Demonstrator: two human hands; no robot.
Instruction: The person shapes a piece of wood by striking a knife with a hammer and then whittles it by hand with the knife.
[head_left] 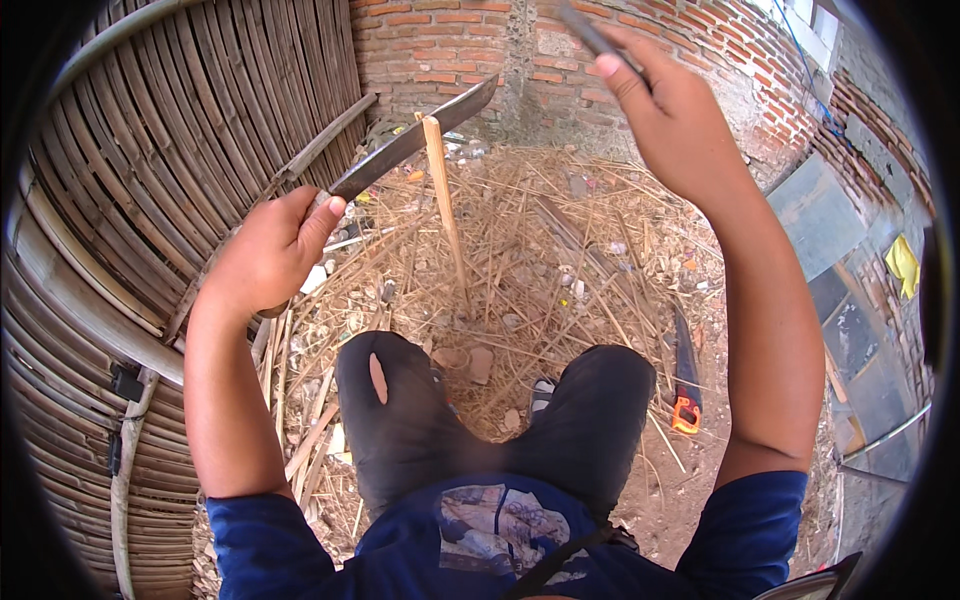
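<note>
My left hand (268, 245) is closed round the handle of a machete (395, 155), whose long dark blade slants up to the right. The blade crosses the upper end of a pale, narrow strip of split wood or bamboo (440, 190). That strip stands nearly upright in front of my knees, its lower end down among the ground litter. Raised high at the upper right, my right hand (685, 125) grips a dark, narrow bar-like tool (597, 38). Its far end runs to the top edge, and I cannot tell its exact kind. The bar is apart from the machete.
A handsaw (685, 385) with an orange handle lies right of my right knee. Dry straw and bamboo slivers (560, 250) cover the ground. A bamboo slat wall (130, 140) closes the left side, a brick wall (440, 50) the back. Grey panels (820, 215) lean at the right.
</note>
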